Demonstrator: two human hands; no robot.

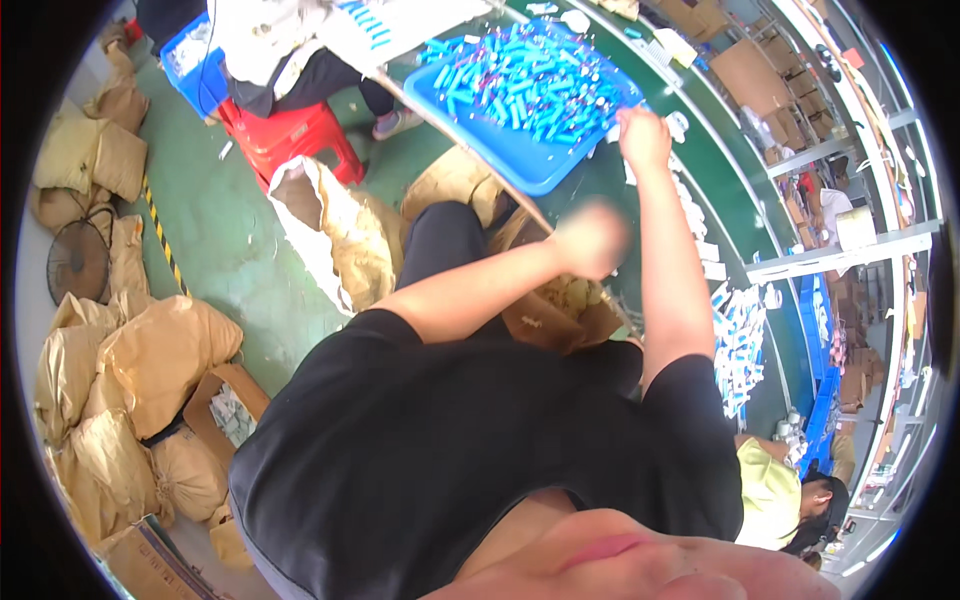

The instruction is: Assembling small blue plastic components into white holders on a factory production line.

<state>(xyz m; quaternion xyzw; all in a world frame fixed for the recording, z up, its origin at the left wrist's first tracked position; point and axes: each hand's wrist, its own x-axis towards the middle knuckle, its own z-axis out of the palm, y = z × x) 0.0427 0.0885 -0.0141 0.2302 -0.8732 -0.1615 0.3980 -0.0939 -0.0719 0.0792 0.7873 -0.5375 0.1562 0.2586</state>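
Observation:
A blue plastic tray [535, 170] lies at the table's edge, heaped with small blue tube-shaped pieces [530, 85], with some dark and reddish bits among them. My right hand [645, 140] is at the tray's right corner. Its fingers are bent together in a pinch, and whatever they hold is too small to make out. Beside that hand lie small white parts [677, 125] on the green tabletop. My left hand [592, 240] is nearer my body, by the table's front edge. Motion smears it, so its fingers cannot be read.
An open woven sack [345, 235] stands left of my legs. A red stool [300, 140] with a seated person is farther left. Full sacks [170, 350] line the left wall. White and blue pieces [738, 345] lie along the bench at right, where another person [775, 495] works.

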